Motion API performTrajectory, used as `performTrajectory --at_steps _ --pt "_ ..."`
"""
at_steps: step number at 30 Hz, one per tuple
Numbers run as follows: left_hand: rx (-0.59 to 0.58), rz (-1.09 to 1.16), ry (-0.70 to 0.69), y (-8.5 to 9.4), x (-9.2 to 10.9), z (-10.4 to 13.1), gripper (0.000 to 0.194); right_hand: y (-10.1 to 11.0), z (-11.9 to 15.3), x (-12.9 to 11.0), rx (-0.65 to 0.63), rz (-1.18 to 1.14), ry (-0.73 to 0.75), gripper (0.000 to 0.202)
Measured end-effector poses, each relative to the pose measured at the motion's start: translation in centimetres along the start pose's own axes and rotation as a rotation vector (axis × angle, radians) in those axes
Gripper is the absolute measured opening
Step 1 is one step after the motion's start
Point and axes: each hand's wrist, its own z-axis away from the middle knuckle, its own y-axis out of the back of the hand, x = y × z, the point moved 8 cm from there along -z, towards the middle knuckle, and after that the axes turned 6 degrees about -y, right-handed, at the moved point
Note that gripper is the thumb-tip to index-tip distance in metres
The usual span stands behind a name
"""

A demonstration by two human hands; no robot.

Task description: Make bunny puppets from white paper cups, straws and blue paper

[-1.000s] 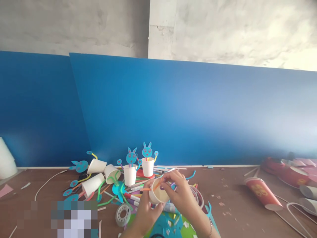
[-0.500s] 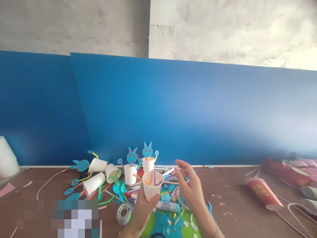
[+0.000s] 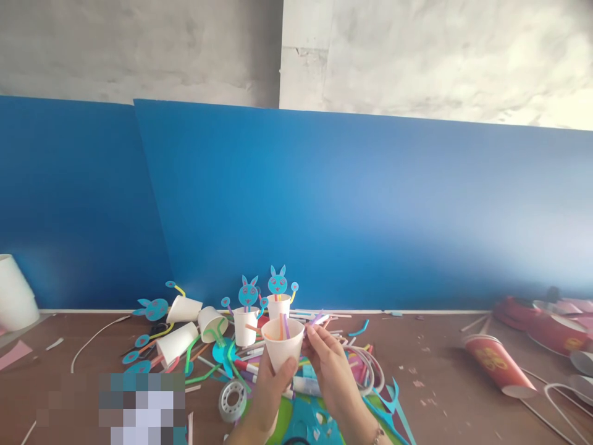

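A blue board stands behind the brown table (image 3: 440, 377), which is strewn with straws, cut paper and bunny-topped cups (image 3: 278, 303). The left hand (image 3: 269, 392) grips a white paper cup (image 3: 282, 345) upright by its lower wall; the right hand (image 3: 331, 364) pinches a purple straw (image 3: 316, 319) just beside the rim. The cup looks light and thin-walled, easily crushed, so it is best held low near the stiffer base.
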Motion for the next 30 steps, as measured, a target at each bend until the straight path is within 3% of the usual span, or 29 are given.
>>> performTrajectory --at_steps 5,9,13,15,19,24,30 --pt "-0.123 -0.013 0.040 -0.2 0.0 -0.3 0.071 0.5 -0.7 -0.4 -0.078 0.131 0.005 0.034" --pt "-0.185 -0.071 -0.018 -0.2 0.4 -0.7 0.065 1.0 -1.1 -1.1 -0.081 0.315 0.024 0.040" --pt "-0.223 -0.109 -0.055 -0.5 0.3 -0.7 0.064 2.9 -0.7 -4.0 0.159 0.522 0.237 0.046" --pt "-0.233 -0.128 -0.059 -0.7 0.1 -0.5 0.068 2.9 0.0 -5.5 0.206 0.627 0.385 0.041" --pt "-0.279 -0.162 -0.090 -1.4 0.0 0.0 0.071 1.2 0.6 -5.7 0.052 0.851 0.418 0.018" --pt "-0.382 -0.191 -0.089 -2.0 -0.3 0.3 0.068 1.0 0.7 -5.8 0.037 0.828 0.422 0.014" --pt "-0.355 -0.180 -0.003 -1.6 -1.3 0.4 0.067 1.3 0.9 -6.2 0.046 0.754 0.428 0.019"
